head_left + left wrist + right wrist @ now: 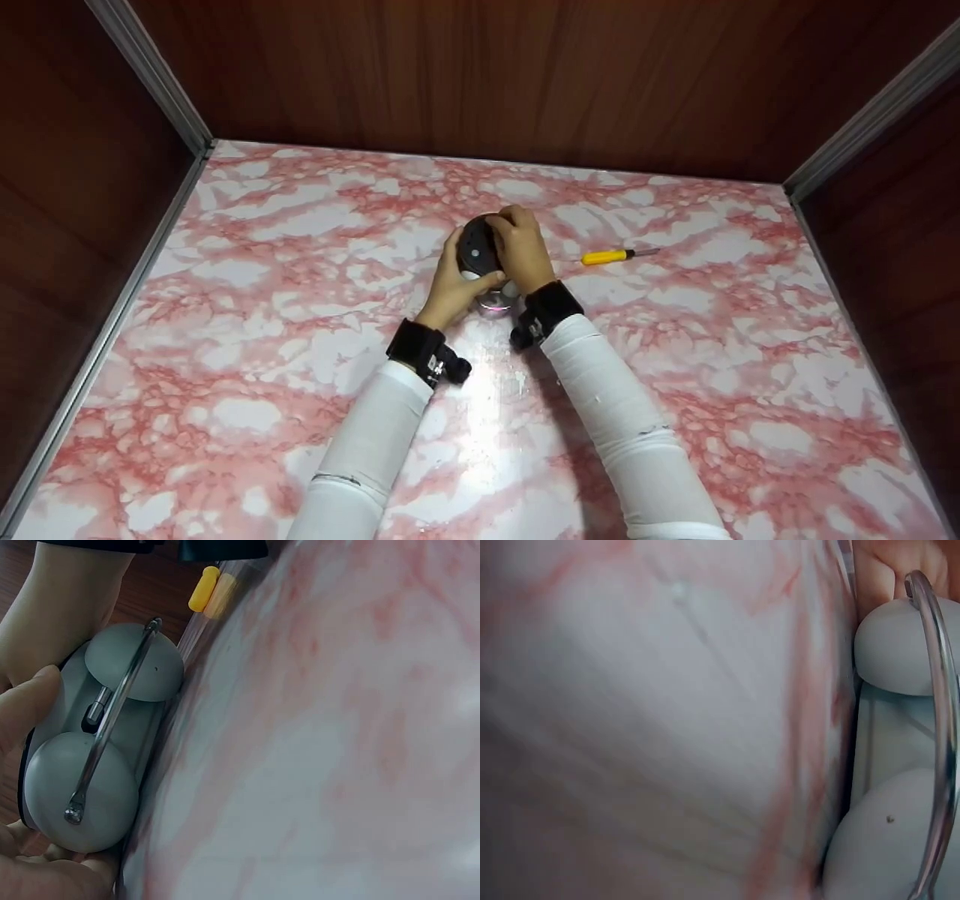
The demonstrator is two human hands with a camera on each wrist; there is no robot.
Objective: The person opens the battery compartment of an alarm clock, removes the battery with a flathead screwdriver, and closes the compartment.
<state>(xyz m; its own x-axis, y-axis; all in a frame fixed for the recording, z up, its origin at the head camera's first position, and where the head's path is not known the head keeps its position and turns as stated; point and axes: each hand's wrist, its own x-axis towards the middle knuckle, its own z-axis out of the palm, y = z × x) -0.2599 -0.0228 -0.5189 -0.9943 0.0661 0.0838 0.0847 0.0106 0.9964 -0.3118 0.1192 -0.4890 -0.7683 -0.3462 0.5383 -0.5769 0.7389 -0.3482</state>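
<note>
A twin-bell alarm clock [475,241] is held between both hands near the middle of the table, its black back turned up. My left hand [448,283] grips it from the left side, thumb along the near edge. The right hand [525,253] has its fingers curled at the right part of the black back; what the fingertips pinch is hidden. In the left wrist view, two pale grey bells [82,791] carry a metal handle [112,716] with a small hammer [98,706] between them. One bell [907,649] also shows beside fingers in the right wrist view.
A screwdriver with a yellow handle [604,257] lies to the right of the hands, its shaft pointing right. The table [300,315] has a red and white marbled top. Brown wooden panels [480,82] with metal edge strips enclose its back and sides.
</note>
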